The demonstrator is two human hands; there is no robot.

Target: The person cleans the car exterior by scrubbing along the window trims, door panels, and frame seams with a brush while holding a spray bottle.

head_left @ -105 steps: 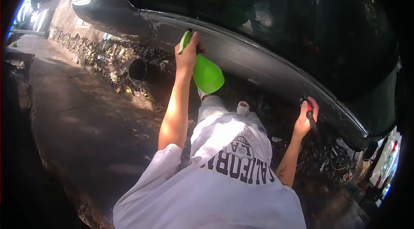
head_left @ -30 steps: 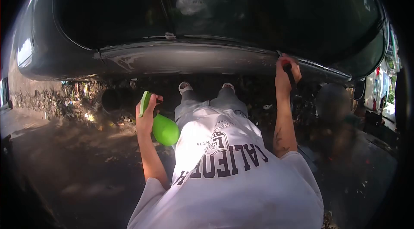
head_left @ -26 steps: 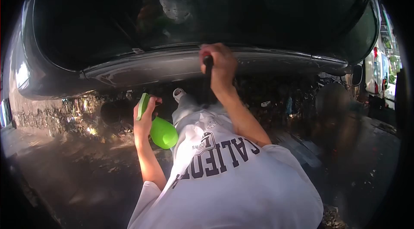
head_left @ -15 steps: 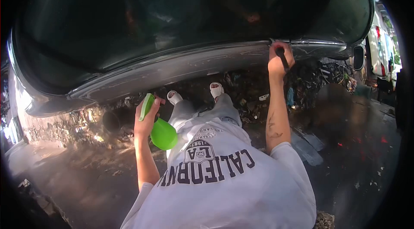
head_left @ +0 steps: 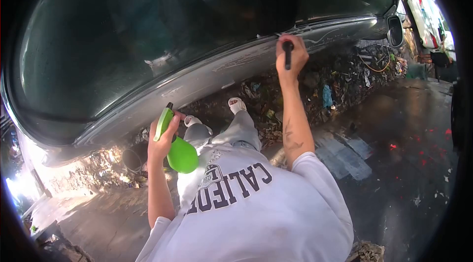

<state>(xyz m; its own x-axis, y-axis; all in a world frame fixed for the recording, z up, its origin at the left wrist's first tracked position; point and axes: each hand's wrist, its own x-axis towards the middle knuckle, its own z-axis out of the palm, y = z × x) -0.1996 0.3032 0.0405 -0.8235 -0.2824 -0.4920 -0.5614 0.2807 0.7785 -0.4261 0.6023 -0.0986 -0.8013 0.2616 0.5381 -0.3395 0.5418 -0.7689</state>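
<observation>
My left hand [head_left: 162,136] is closed around the neck and trigger of a green spray bottle [head_left: 183,156], with the nozzle pointing up toward the car. My right hand [head_left: 292,56] grips a black-handled tool [head_left: 287,60] at the trim strip [head_left: 236,43] below the dark car window [head_left: 197,10]. The tool's working end is mostly hidden by my fingers, so its kind cannot be made out. Wet, whitish streaks show along the strip and on the grey door [head_left: 197,82] beneath it.
A side mirror [head_left: 394,31] juts out at the right end of the car. Litter [head_left: 327,97] covers the ground under the door, and flat grey sheets [head_left: 345,156] lie on the dark floor. A white vehicle [head_left: 422,18] stands at far right.
The view has turned, and the car now slants more across it. My right hand has shifted left along the window trim with the tool. My left hand still holds the spray bottle.
</observation>
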